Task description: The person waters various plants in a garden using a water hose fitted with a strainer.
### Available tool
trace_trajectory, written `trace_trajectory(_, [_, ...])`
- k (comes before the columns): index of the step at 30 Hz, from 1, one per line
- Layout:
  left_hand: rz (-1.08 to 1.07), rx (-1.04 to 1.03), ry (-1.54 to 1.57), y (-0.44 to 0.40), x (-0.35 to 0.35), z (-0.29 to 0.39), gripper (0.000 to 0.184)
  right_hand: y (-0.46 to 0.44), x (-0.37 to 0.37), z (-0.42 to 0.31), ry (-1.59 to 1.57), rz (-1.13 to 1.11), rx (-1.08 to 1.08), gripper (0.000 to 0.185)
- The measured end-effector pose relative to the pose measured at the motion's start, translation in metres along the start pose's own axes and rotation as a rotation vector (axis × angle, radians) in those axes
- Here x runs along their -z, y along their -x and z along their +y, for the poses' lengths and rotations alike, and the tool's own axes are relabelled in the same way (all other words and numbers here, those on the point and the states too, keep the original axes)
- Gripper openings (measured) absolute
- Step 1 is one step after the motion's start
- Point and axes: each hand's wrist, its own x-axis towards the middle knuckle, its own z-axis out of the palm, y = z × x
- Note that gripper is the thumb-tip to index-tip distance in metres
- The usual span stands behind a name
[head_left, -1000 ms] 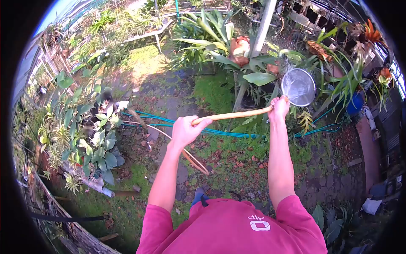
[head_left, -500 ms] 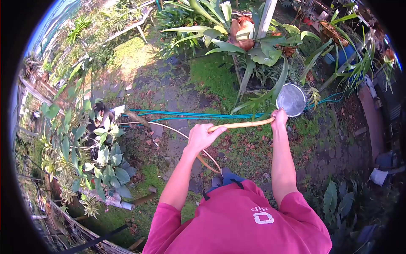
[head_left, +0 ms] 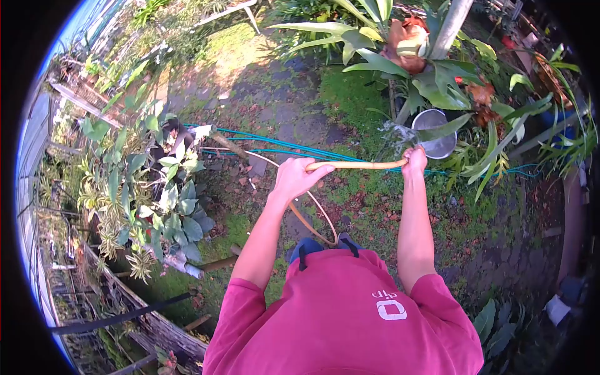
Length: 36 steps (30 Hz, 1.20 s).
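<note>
My left hand (head_left: 297,179) is closed around a yellow-orange hose (head_left: 359,165), its thumb lying along it. Farther right, my right hand (head_left: 414,161) grips the same hose near its end. Just beyond the right fist is a round grey disc-like thing with a pale rim (head_left: 440,149); its kind and how it joins the hose are hidden. A long green leaf (head_left: 447,128) crosses in front of it. Clear water (head_left: 398,137) splashes at its left side. From my left hand the hose loops down towards my feet.
A large staghorn-like plant (head_left: 437,87) hangs by a pale post (head_left: 451,28) ahead on the right. Teal lines (head_left: 300,147) run across the ground. Leafy potted plants (head_left: 181,206) stand on the left, near a weathered log (head_left: 162,331). Mossy paving lies underfoot.
Water now splashes beside the round grey thing. My right hand and that thing have moved together, leftward relative to the plants. The view has shifted, and both hands keep their hold on the hose.
</note>
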Motion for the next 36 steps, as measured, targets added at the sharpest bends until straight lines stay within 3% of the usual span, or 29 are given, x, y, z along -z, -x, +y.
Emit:
trace_trajectory(11, [0.092, -0.100, -0.112, -0.095, 0.052, -0.034, 0.057, -0.012, -0.057, 0.038, -0.081, 0.080, -0.070, 0.017])
trace_trajectory(16, [0.099, -0.205, -0.155, -0.141, 0.085, -0.070, 0.055, -0.023, -0.090, 0.071, -0.119, 0.084, 0.027, 0.015])
trace_trajectory(21, [0.067, -0.297, -0.106, -0.199, 0.119, -0.101, 0.057, -0.028, -0.135, 0.096, -0.157, 0.249, 0.089, 0.015])
trace_trajectory(25, [0.046, -0.480, -0.089, -0.248, 0.144, -0.122, 0.058, -0.083, -0.128, 0.131, -0.253, 0.247, 0.166, 0.016])
trace_trajectory(27, [0.203, -0.681, -0.063, -0.274, 0.147, -0.135, 0.058, -0.087, -0.137, 0.133, -0.220, 0.347, 0.214, 0.018])
trace_trajectory(29, [0.004, -0.603, -0.166, -0.297, 0.169, -0.135, 0.060, -0.042, -0.187, 0.124, -0.234, 0.425, 0.250, 0.017])
trace_trajectory(31, [0.020, -0.651, -0.139, -0.321, 0.190, -0.145, 0.059, -0.028, -0.223, 0.134, -0.206, 0.465, 0.230, 0.013])
trace_trajectory(32, [0.026, -0.680, -0.125, -0.334, 0.201, -0.151, 0.059, -0.076, -0.178, 0.167, -0.310, 0.166, 0.333, 0.008])
trace_trajectory(33, [0.074, -0.710, -0.065, -0.349, 0.206, -0.162, 0.057, -0.073, -0.208, 0.175, -0.328, 0.326, 0.364, 0.007])
trace_trajectory(36, [0.053, -0.646, -0.078, -0.382, 0.236, -0.182, 0.054, -0.082, -0.265, 0.188, -0.370, 0.355, 0.231, 0.008])
